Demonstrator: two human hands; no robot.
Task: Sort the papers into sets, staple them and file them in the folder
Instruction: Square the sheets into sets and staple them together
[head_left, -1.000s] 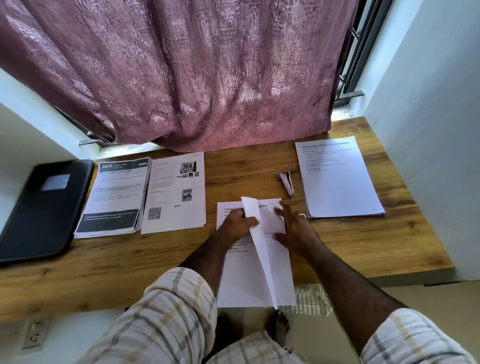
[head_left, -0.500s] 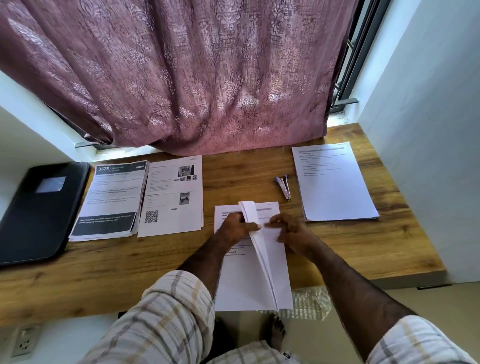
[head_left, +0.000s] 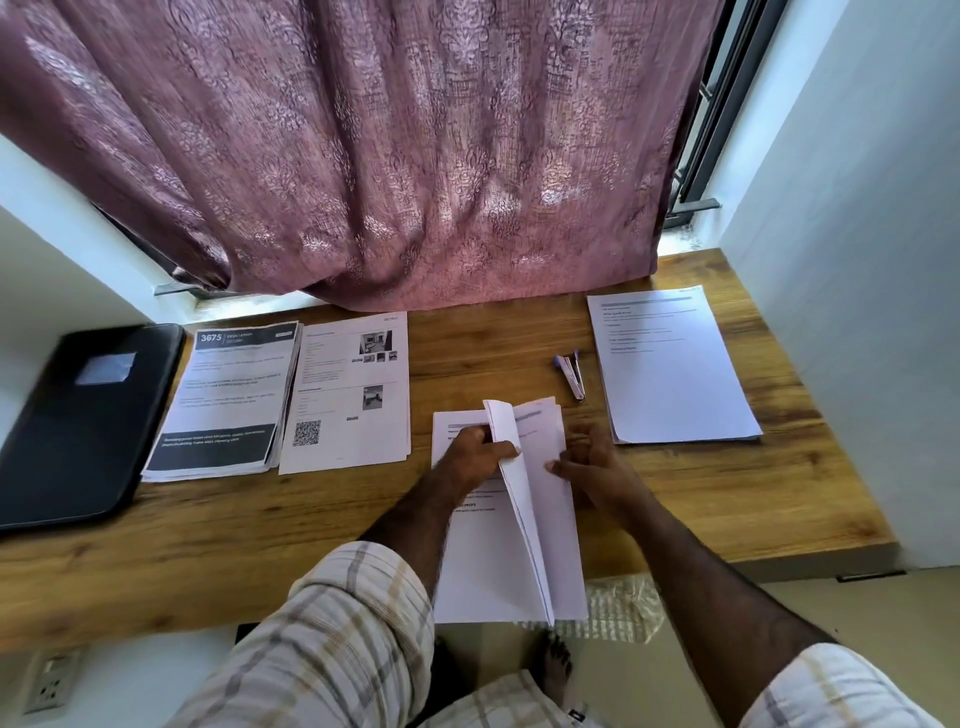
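Observation:
A stack of white papers (head_left: 524, 545) lies in front of me and hangs over the desk's front edge. My left hand (head_left: 475, 452) pinches several lifted sheets that stand up along the middle of the stack. My right hand (head_left: 592, 467) rests on the stack's right half with its fingers curled at the sheet edges. A small blue and silver stapler (head_left: 571, 375) lies on the desk just beyond the stack. A black folder (head_left: 78, 426) lies shut at the far left.
Three other paper piles lie on the wooden desk (head_left: 727, 499): a dark-headed set (head_left: 228, 400), a sheet with photos and a QR code (head_left: 350, 395), and a white set (head_left: 670, 364) at the right. A maroon curtain (head_left: 389, 156) hangs behind. A white wall stands close at the right.
My right hand has slid down from the stack's top edge to its right side. My left hand keeps hold of the raised sheets, which lean a little more left.

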